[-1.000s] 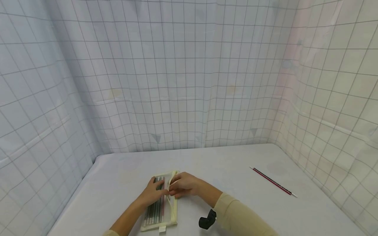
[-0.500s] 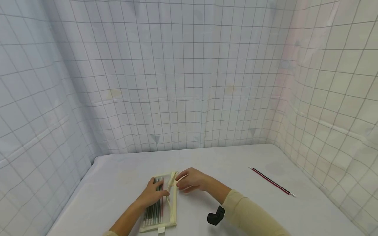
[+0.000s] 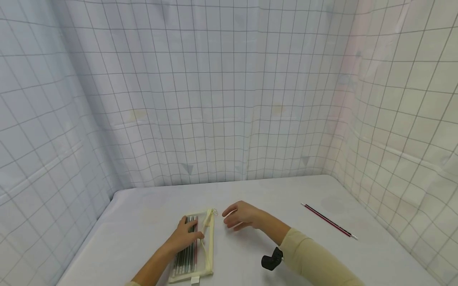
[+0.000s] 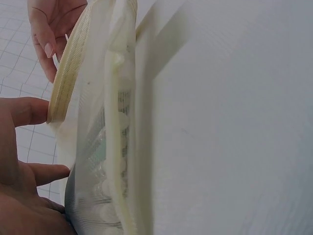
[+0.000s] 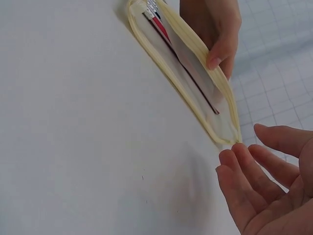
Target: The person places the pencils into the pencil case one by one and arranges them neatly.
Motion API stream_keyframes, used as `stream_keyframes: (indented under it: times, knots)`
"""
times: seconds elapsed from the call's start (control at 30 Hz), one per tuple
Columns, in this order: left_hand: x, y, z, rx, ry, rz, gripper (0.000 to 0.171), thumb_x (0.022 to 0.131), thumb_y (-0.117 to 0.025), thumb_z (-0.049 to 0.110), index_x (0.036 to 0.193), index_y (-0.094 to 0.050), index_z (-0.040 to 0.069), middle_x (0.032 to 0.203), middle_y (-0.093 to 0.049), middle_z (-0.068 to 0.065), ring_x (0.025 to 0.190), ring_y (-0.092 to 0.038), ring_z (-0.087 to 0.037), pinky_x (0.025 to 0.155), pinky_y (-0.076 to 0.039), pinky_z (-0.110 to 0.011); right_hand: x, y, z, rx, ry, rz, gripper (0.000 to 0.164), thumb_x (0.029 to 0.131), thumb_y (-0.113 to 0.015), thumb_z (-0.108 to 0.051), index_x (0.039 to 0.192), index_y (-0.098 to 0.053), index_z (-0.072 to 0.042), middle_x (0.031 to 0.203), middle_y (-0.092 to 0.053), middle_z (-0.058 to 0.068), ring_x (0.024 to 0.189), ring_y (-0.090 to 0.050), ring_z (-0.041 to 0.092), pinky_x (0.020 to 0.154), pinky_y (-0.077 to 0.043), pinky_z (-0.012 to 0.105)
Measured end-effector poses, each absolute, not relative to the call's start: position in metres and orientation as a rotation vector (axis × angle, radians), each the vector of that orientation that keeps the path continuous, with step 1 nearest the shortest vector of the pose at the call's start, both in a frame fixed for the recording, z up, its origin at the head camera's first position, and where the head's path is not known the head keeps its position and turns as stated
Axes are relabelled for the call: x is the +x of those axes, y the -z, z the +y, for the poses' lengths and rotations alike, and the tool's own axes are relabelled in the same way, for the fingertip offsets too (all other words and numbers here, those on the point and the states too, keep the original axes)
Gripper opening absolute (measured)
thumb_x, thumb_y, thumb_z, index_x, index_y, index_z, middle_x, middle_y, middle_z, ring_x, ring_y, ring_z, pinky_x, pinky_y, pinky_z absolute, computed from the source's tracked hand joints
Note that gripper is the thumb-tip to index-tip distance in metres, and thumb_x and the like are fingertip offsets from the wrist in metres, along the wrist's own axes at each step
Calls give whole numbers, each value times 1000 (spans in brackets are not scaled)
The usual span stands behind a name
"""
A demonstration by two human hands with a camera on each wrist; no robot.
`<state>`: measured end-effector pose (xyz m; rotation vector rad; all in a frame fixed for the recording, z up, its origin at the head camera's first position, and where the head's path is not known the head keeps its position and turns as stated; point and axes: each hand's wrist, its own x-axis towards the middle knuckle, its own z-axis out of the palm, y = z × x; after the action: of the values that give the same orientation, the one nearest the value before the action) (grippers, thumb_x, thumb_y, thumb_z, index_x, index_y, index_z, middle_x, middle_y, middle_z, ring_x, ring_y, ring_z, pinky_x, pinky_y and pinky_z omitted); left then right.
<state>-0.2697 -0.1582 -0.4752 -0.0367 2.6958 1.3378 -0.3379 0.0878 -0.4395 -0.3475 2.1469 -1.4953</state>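
Note:
A mesh pencil case (image 3: 210, 254) with cream edging lies lengthwise on the table, several pencils (image 3: 184, 258) showing through it. My left hand (image 3: 180, 238) rests spread on top of it, the thumb at the zipper edge. In the right wrist view the zipper side of the case (image 5: 195, 46) gapes open, with pencil ends (image 5: 159, 27) inside. Just right of the case, my right hand (image 3: 244, 216) is held over the table, fingers loosely bent and holding nothing. From the left wrist, the mesh side (image 4: 93, 132) fills the middle.
Two pencils (image 3: 329, 220), one dark and one red, lie side by side at the right of the white table (image 3: 272, 198). A black device (image 3: 272, 259) sits at my right wrist. Gridded white curtains (image 3: 229, 99) enclose the back and sides.
My right hand has let go of the case's zipper edge and moved away to the right. The left hand has stayed on the case.

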Motion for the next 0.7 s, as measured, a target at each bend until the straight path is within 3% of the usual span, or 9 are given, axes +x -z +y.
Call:
stream_keyframes:
  times: [0.7]
  knots:
    - [-269,477,-161,-13,-1348,2691,80,86,-73,30,152,-44,-6,163,-4,-39,144,-9,-66,107,-20,-80,-345,438,136,-359,1457,2201,34,92,-75,-4,124,-68,5,101,-73,9,92,-71,25,82,-60,43]
